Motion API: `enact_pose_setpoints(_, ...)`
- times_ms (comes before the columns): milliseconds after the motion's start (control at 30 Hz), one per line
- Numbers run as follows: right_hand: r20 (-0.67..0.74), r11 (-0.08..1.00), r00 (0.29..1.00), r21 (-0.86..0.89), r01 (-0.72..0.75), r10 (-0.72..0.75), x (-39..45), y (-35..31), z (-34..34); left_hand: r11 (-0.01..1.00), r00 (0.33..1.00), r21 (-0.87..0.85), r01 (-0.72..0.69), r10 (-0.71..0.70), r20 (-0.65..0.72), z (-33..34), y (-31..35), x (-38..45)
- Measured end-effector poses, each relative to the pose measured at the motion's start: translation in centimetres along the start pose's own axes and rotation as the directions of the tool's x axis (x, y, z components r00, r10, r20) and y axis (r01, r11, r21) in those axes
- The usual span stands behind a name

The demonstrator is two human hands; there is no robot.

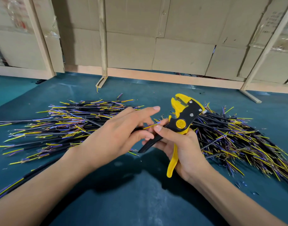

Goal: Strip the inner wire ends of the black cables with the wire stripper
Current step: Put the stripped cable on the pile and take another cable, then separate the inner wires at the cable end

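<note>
My right hand [180, 149] grips the yellow and black wire stripper [182, 121] by its handles, jaws pointing up and away. My left hand [122, 132] holds a black cable whose yellow and blue inner wire ends [152, 125] stick out between the two hands; its forefinger is stretched out. The thumb of my right hand touches those wire ends. The cable's black sheath is mostly hidden under my left hand. One pile of black cables [61, 126] lies to the left and another pile [234, 139] to the right, both with yellow and blue wire ends.
The work surface is a dark teal mat [140, 193]. A wall of cardboard panels [156, 38] in wooden frames stands along the far edge. A single black cable [14, 186] lies at the near left, under my left forearm.
</note>
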State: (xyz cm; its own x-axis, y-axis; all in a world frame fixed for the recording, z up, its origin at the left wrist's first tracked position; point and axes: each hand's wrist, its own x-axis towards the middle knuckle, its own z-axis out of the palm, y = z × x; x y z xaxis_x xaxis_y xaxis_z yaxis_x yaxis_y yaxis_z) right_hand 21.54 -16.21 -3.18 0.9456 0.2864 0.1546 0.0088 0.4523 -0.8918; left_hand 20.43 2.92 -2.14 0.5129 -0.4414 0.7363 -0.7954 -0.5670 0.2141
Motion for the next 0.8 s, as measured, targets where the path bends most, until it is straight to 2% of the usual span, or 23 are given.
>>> enact_pose_setpoints(100,-0.055,1.0,0.998,0.011,0.015,-0.015,0.2,0.1,-0.1,0.99,0.989,-0.024,0.14,-0.139,0.056,-0.2,-0.1,-0.6)
enact_pose_setpoints(167,-0.087,0.999,0.996,0.007,0.036,-0.035,0.2,0.0,-0.2,0.984,0.981,0.023,0.177,-0.178,0.073,-0.6,-0.5,-0.7)
enact_pose_setpoints(300,-0.129,0.998,0.99,0.017,0.06,-0.057,0.4,-0.1,-0.6,0.987,0.991,0.116,0.11,-0.119,0.066,-1.2,-1.6,-0.8)
enact_pose_setpoints(433,-0.112,0.998,0.992,0.011,0.062,-0.06,0.4,0.3,-0.7,0.985,0.996,0.156,0.076,-0.081,0.027,-1.5,-2.3,-1.0)
enact_pose_setpoints(533,-0.111,0.997,0.991,0.012,0.075,-0.074,0.5,0.3,-0.6,0.987,0.99,0.083,0.141,-0.141,-0.007,-1.7,-2.4,-1.0)
enact_pose_setpoints(600,-0.117,0.996,0.99,0.013,0.084,-0.082,0.5,0.2,-0.7,0.986,0.987,0.047,0.159,-0.16,0.025,-1.8,-2.3,-1.1)
enact_pose_setpoints(800,-0.141,0.997,0.988,0.02,0.068,-0.064,0.4,0.1,-0.5,0.943,0.998,0.332,0.023,-0.043,0.052,-2.7,-2.4,-0.5)
